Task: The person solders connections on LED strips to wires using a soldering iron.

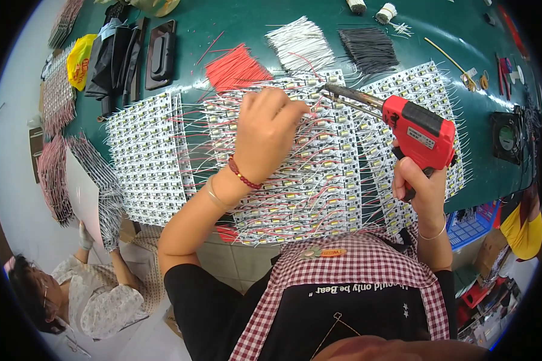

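Observation:
My right hand (420,188) is wrapped round the grip of a red and black soldering gun (424,135). Its metal tip points left, over the top part of a panel of white circuit boards (350,162) lying in front of me. Above that same panel, my left hand (268,129) is closed in a pinch, fingertips close to the gun's tip. A thin wire seems to be between them, though the fingers partly cover it. Rows of small yellow components and many red and white wires cover the panel.
Similar board panels lie left (141,156) and right (430,90). Behind are bundles of red wires (235,67), white wires (301,45) and black wires (367,49). A black fan (507,138) stands at right. Another person (96,289) at lower left holds a stack of wired boards.

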`<state>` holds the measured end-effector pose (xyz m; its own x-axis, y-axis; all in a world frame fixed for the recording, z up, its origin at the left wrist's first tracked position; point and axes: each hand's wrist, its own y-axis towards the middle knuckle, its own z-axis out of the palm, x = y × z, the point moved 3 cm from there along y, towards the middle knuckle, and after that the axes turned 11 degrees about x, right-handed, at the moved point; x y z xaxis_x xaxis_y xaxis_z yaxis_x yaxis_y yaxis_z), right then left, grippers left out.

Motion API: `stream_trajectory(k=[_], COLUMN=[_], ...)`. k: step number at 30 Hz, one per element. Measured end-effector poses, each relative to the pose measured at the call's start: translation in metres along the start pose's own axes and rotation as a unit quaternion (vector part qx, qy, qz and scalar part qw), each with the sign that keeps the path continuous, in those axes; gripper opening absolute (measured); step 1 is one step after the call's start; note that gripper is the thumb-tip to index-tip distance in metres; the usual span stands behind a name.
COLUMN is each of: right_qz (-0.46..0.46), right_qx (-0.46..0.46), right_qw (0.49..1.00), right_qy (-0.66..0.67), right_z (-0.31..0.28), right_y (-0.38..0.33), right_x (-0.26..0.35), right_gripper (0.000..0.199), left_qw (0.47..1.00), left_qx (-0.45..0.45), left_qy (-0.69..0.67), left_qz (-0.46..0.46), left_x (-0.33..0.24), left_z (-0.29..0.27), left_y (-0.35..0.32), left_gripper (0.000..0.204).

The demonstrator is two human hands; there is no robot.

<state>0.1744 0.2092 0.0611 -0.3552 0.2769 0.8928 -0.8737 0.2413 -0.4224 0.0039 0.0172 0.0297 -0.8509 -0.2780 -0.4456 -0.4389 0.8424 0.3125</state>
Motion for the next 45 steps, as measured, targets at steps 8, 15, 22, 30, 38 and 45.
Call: stream_trajectory(k=[8, 15, 22, 30, 38, 45], right_qz=[0.033, 0.035, 0.036, 0.042, 0.063, 0.052], right_qx=[0.007, 0.004, 0.002, 0.010, -0.002, 0.001], right_qw=[0.999, 0.998, 0.998, 0.998, 0.992, 0.994], right_qy=[-0.042, -0.060, -0.058, -0.054, -0.109, -0.099], right_z=[0.003, 0.008, 0.005, 0.010, 0.011, 0.013], right_y=[0.001, 0.002, 0.000, 0.004, 0.007, 0.006], right_x=[-0.007, -0.004, -0.006, -0.007, -0.015, -0.012], right_gripper=[0.012, 0.012, 0.013, 0.015, 0.021, 0.021], left_qw=[0.997, 0.998, 0.999, 0.999, 0.999, 0.998], left_qx=[0.021, -0.001, -0.001, -0.008, -0.006, -0.008], left_qy=[0.070, 0.060, 0.033, 0.025, 0.049, 0.069], left_qz=[0.014, 0.028, 0.028, 0.019, 0.010, 0.005], left_x=[0.016, 0.011, 0.017, 0.018, 0.019, 0.018], left_z=[0.015, 0.012, 0.019, 0.020, 0.020, 0.018], left_y=[-0.004, -0.003, -0.001, -0.002, -0.001, 0.000], left_gripper=[0.019, 0.018, 0.021, 0.019, 0.018, 0.017])
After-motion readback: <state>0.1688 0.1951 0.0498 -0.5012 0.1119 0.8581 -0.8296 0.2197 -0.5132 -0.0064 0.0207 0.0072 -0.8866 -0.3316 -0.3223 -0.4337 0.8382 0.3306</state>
